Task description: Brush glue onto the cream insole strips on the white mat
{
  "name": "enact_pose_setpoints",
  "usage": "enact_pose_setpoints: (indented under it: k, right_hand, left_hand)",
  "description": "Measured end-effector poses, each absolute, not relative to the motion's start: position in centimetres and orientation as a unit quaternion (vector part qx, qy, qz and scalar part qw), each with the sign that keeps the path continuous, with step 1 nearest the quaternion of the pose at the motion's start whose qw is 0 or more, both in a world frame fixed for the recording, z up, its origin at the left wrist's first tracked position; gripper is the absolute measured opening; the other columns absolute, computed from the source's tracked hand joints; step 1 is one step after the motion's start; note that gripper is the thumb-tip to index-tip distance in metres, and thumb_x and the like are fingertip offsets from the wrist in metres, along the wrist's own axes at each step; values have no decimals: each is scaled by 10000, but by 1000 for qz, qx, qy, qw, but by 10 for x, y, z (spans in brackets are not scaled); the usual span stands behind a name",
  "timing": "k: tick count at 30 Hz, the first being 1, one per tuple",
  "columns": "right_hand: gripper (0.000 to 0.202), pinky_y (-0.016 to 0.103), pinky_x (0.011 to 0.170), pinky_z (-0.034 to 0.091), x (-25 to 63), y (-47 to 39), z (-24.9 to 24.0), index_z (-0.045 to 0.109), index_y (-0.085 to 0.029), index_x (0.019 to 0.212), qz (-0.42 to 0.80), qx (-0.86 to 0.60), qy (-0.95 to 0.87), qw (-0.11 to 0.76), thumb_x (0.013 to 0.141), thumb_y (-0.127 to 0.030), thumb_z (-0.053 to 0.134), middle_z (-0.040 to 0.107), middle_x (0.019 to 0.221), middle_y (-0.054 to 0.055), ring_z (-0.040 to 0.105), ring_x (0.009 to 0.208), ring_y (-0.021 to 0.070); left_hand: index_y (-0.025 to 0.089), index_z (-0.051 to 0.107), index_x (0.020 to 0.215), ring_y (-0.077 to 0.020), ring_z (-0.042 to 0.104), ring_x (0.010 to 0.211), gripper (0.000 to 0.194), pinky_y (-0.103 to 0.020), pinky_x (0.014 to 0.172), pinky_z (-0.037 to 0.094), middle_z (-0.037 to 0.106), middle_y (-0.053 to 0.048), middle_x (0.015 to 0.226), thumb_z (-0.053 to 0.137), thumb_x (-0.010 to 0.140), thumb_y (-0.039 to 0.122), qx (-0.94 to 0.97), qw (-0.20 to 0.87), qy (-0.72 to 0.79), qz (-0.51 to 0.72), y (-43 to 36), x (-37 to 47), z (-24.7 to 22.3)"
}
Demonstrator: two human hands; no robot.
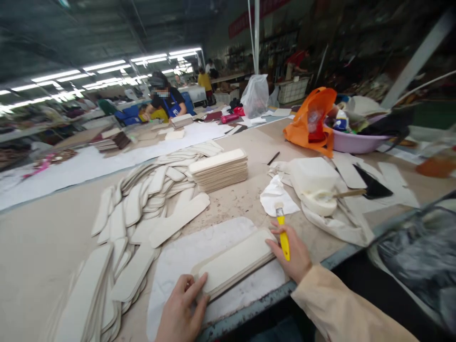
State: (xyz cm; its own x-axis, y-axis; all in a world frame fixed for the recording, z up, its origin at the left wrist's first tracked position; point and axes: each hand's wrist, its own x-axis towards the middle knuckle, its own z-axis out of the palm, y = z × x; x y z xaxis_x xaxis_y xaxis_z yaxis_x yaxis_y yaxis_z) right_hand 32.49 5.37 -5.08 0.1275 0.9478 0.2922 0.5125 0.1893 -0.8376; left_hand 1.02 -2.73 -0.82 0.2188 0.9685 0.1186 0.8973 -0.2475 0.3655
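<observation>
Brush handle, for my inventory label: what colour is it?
The brush handle is yellow, best seen in the head view.

Bright strip lights, dark ceiling

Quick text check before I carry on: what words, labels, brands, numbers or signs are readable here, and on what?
None can be read.
Red banner: faint marks, too blurred.
Blue apron: pale print, too small.
Blue-and-white packet by the purple basin: markings too blurred.
Yellow brush: nothing legible.
</observation>
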Motion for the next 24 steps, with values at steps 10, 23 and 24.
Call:
enact_pose_setpoints:
  k: [10,23,24]
  right_hand:
    - [344,377,725,567,319,54,-42,393,-257,900,349,-510,-585,525,761,-400,673,594,1188,114,631,890,226]
    - [376,257,571,490,295,64,57,381,-262,884,389,-425,-558,597,728,-405,693,574,861,-13,556,649,139]
    - [384,254,564,480,294,64,61,374,-263,884,392,-423,-557,598,726,-413,690,561,844,-18,538,634,134]
  left_hand:
    - [201,459,1335,-289,465,1207,663,-465,1034,367,518,-144,1303,662,722,353,741,207,581,266,22,39,20]
    - [143,652,773,-140,500,631,237,-240,584,379,587,4,653,589,741,369,632,467,538,305,53,85,71]
    - [145,653,800,-146,514,644,257,-243,593,390,604,-3,677,592,742,388,614,487,535,316,48,86,74]
